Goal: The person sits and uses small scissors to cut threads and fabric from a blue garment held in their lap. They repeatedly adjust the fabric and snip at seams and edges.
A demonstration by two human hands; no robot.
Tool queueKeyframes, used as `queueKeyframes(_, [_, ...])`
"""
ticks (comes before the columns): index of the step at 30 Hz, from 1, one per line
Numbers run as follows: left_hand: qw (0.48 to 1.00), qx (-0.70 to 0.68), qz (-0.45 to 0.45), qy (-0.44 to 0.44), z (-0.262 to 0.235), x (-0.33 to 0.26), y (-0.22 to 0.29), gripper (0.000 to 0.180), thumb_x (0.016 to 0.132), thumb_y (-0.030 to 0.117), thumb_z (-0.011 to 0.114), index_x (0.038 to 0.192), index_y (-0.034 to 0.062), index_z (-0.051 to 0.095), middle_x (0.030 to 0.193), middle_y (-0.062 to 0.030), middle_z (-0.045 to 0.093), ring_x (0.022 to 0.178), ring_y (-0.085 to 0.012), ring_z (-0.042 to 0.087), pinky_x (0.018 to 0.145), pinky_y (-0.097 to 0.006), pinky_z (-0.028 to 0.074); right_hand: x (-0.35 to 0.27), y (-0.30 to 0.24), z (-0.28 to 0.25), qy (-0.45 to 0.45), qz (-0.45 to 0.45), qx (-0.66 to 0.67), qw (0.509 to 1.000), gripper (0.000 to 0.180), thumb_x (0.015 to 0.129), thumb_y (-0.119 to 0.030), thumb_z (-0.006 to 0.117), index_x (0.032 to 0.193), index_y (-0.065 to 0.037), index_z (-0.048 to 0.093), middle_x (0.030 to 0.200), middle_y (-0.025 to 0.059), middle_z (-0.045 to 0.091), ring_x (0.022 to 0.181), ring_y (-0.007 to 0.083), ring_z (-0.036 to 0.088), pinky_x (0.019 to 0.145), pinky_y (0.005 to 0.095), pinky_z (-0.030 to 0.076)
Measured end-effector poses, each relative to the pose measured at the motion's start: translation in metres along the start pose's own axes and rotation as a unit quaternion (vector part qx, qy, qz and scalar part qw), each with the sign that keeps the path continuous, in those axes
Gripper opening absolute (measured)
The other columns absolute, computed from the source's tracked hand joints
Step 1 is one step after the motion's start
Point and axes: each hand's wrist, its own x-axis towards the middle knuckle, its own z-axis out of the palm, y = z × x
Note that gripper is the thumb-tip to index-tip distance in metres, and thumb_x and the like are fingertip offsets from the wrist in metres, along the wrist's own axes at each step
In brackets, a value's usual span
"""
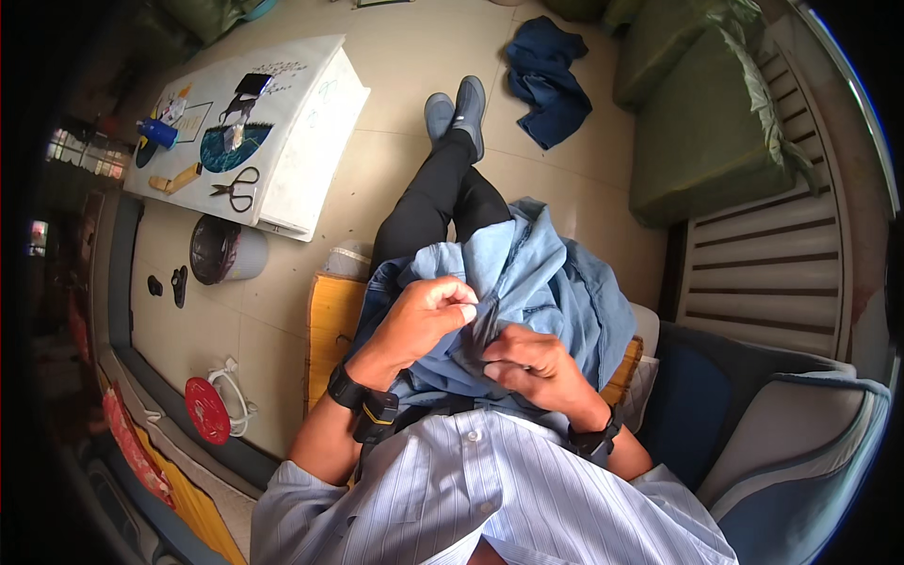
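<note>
A light blue denim garment (589,306) lies bunched across my lap and hangs over my thighs. My left hand (424,315) is closed on a fold near its middle, thumb and forefinger pinched together. Just to the right and nearer to me, my right hand (535,365) grips the same cloth with curled fingers. A darker, bunched strip of fabric runs between the two hands. Whether a needle or thread is in my fingers is too small to tell.
At the far left a white table (306,155) bears black-handled scissors (242,190) and a blue cylinder (160,134). Below it stand a grey bin (249,256) and a red round object (207,411). Dark blue denim (546,80) lies on the floor ahead. Right: a green-covered seat (702,132).
</note>
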Motion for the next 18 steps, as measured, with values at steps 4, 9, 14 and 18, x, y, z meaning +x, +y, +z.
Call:
queueKeyframes(4, [0.994,-0.073,0.034,0.071,0.004,-0.011,-0.001,0.007,0.097,0.003,0.067,0.102,-0.0001,0.066,0.094,0.0037,0.062,0.085,-0.0022,0.053,0.073,-0.021,0.045,-0.005,0.001,-0.014,-0.007,0.070,0.092,0.993,0.008,0.095,-0.006,0.073,0.097,0.002,0.070,0.089,0.0068,0.066,0.083,0.0192,0.061,0.077,0.0321,0.049])
queueKeyframes(9, [0.988,-0.074,0.107,0.086,0.009,-0.020,-0.003,0.008,0.097,0.002,0.066,0.105,-0.0003,0.065,0.108,-0.0001,0.064,0.092,-0.0034,0.055,0.081,-0.021,0.047,0.001,0.006,-0.013,0.157,0.072,0.137,0.975,0.011,0.098,-0.009,0.072,0.094,0.001,0.069,0.089,0.0034,0.066,0.079,0.0084,0.057,0.071,0.0254,0.046])
queueKeyframes(14, [0.985,-0.055,0.131,0.094,0.012,-0.024,-0.003,0.009,0.097,0.002,0.066,0.105,-0.0003,0.064,0.113,-0.0041,0.065,0.097,-0.0064,0.058,0.088,-0.023,0.048,0.013,-0.005,-0.012,0.160,0.131,0.106,0.973,0.014,0.098,-0.013,0.074,0.097,-0.001,0.067,0.084,-0.0041,0.057,0.077,0.0044,0.048,0.067,0.0239,0.041])
queueKeyframes(18, [0.987,-0.049,0.120,0.096,0.011,-0.026,-0.001,0.011,0.096,0.004,0.069,0.106,0.0002,0.064,0.112,-0.0056,0.065,0.102,-0.0097,0.060,0.093,-0.025,0.047,0.016,0.004,-0.005,0.114,0.147,0.120,0.975,0.017,0.097,-0.014,0.076,0.095,-0.003,0.064,0.081,-0.0058,0.054,0.075,0.0035,0.047,0.064,0.0237,0.040])
